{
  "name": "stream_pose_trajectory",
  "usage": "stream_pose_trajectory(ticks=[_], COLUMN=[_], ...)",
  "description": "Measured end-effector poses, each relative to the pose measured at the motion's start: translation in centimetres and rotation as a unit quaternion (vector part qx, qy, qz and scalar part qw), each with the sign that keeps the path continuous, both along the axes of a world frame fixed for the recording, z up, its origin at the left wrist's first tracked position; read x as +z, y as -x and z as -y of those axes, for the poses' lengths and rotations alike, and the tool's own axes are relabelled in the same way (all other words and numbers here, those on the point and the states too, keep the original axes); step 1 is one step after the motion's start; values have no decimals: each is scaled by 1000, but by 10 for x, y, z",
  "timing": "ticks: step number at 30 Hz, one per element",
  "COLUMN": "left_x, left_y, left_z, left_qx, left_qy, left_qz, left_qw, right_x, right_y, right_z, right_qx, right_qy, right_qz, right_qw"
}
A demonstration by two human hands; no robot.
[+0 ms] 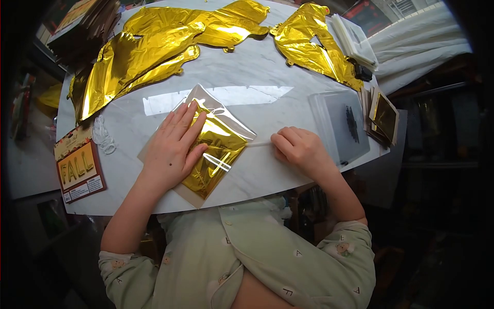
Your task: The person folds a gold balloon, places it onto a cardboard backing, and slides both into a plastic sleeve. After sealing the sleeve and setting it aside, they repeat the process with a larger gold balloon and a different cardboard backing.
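A clear plastic bag [199, 93] lies turned cornerwise on the table, with a folded gold foil balloon [226, 135] inside it. My left hand [172, 144] rests flat across the bag's left side, fingers stretched out. To the right, my right hand [301, 152] is closed in a pinch at the end of a thin translucent strip [261, 144]. The strip runs from the bag's right corner to my fingers. Its far end is hidden in my grip.
Flat gold foil balloons [149, 62] spread along the table's back. At left are a FALL package card [80, 167] and white string [104, 135]. Clear bags [339, 129] and a stack of cards [383, 116] lie at right. Brown packages [85, 31] are piled back left.
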State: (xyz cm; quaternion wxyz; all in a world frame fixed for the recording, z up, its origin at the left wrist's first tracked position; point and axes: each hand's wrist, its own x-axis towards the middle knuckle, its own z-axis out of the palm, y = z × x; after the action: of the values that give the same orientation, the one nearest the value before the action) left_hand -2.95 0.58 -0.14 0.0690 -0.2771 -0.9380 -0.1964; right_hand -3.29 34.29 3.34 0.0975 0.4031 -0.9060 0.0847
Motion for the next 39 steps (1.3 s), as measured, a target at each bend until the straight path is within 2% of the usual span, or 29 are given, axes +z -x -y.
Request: stream_pose_trajectory(ticks=[5,13,20,26,34,39], left_x=[-1,0,0,0,-1,0], left_y=[0,1,0,0,0,0], left_z=[0,1,0,0,1,1], left_qx=[-6,-7,-8,-7,-9,-10], left_qy=[-4,-13,-10,-10,-8,-5], left_qz=[-3,1,-1,1,2,1], left_qw=[1000,1000,1000,1000,1000,1000], right_x=[1,23,14,0,-3,-12], right_y=[-1,-16,-14,-14,-6,7], right_z=[8,8,16,41,27,33], right_qx=[-44,-41,-84,-85,-28,-53], right_qy=[-8,41,57,130,179,200], right_qz=[-12,71,39,32,179,204], right_qw=[999,996,994,987,967,957])
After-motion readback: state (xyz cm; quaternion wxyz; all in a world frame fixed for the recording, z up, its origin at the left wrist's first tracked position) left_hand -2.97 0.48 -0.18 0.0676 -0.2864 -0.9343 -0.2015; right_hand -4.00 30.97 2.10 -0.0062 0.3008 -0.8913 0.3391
